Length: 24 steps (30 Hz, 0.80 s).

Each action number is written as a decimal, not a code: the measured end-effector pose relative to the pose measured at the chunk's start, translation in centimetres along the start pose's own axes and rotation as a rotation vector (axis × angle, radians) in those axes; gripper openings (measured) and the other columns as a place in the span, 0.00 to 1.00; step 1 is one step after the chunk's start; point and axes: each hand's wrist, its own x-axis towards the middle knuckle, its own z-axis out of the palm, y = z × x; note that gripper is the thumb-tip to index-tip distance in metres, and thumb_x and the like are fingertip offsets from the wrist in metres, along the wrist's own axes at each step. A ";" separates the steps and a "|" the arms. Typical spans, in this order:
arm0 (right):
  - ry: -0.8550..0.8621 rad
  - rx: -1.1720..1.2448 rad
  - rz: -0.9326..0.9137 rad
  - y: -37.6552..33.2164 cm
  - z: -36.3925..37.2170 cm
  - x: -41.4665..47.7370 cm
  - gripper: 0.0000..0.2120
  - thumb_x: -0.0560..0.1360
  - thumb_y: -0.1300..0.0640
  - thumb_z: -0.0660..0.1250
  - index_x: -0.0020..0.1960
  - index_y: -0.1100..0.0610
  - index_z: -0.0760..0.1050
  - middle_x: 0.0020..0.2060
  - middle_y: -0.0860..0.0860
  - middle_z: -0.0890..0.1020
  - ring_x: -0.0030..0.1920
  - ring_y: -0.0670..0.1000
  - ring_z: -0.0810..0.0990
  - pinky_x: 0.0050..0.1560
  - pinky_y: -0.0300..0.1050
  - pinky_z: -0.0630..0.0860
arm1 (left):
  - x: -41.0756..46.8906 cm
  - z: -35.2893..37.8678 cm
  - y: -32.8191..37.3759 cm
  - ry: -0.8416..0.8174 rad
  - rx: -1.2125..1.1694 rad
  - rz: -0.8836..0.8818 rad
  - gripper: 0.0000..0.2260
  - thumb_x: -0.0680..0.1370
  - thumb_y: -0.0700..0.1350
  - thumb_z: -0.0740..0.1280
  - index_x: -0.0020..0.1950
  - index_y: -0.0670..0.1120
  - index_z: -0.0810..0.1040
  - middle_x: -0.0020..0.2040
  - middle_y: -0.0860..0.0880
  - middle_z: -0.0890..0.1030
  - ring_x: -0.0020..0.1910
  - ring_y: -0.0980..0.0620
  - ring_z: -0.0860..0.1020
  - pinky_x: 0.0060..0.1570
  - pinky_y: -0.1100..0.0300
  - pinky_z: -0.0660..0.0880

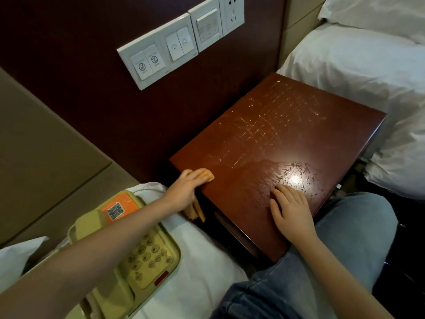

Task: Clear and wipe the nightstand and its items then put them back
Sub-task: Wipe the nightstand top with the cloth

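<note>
At the left edge of the glossy red-brown wooden bedside bench (pixel 264 139), a soft orange cloth (pixel 205 174) sat bunched under the left hand (pixel 184 189). Part of it lay on the top and the rest hung down past the bench's side. The left fingers (pixel 192 174) were curved over the cloth, holding it against the edge.

The cloth looked limp, light and probably damp, so it should fold and slide easily. A loose bunched grip from above suits it best.

The right hand (pixel 291 208) lay flat near the front edge, fingers spread and straight, holding nothing, likely steadying the bench. Just beyond its fingertips was a wet streaky patch (pixel 264 178) beside the lamp glare. The rest of the lacquered top showed many fine pale scratches. It looked hard and slick, and nothing stood on it.

A beige plastic corded telephone (pixel 142 249) with an orange QR sticker lay on the white-sheeted bed (pixel 202 261) to the left, well apart from the cloth. It looked light but awkward, with a loose handset, so I'd lift it by the base from both sides.

Behind were a dark maroon wall panel (pixel 69 31) and a row of white switch plates (pixel 170 49). White pillows (pixel 356 65) lay on the right, and a blue-jeaned knee (pixel 345 226) was at the bench front.
</note>
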 end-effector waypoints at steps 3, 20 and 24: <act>0.001 -0.043 -0.070 -0.5 0.3 0.6 0.22 0.75 0.51 0.53 0.55 0.61 0.79 0.56 0.57 0.81 0.59 0.59 0.78 0.63 0.49 0.59 | 2.8 -1.5 -2.0 0.051 0.026 -0.245 0.33 0.73 0.26 0.54 0.74 0.52 0.59 0.75 0.51 0.57 0.68 0.44 0.58 0.66 0.54 0.63; -0.012 -0.048 -0.068 -0.2 0.8 0.9 0.22 0.76 0.50 0.53 0.58 0.59 0.79 0.59 0.55 0.79 0.62 0.58 0.76 0.66 0.50 0.55 | 4.7 -2.4 -2.8 0.041 0.016 -0.291 0.32 0.73 0.27 0.53 0.74 0.51 0.61 0.74 0.50 0.60 0.67 0.44 0.60 0.66 0.54 0.62; -0.012 -0.052 -0.059 -0.1 0.7 0.8 0.22 0.76 0.50 0.52 0.58 0.59 0.78 0.59 0.55 0.79 0.62 0.59 0.76 0.66 0.51 0.56 | 7.4 -2.7 -3.1 0.086 0.036 -0.518 0.28 0.76 0.33 0.54 0.75 0.50 0.58 0.73 0.47 0.61 0.65 0.42 0.62 0.65 0.50 0.64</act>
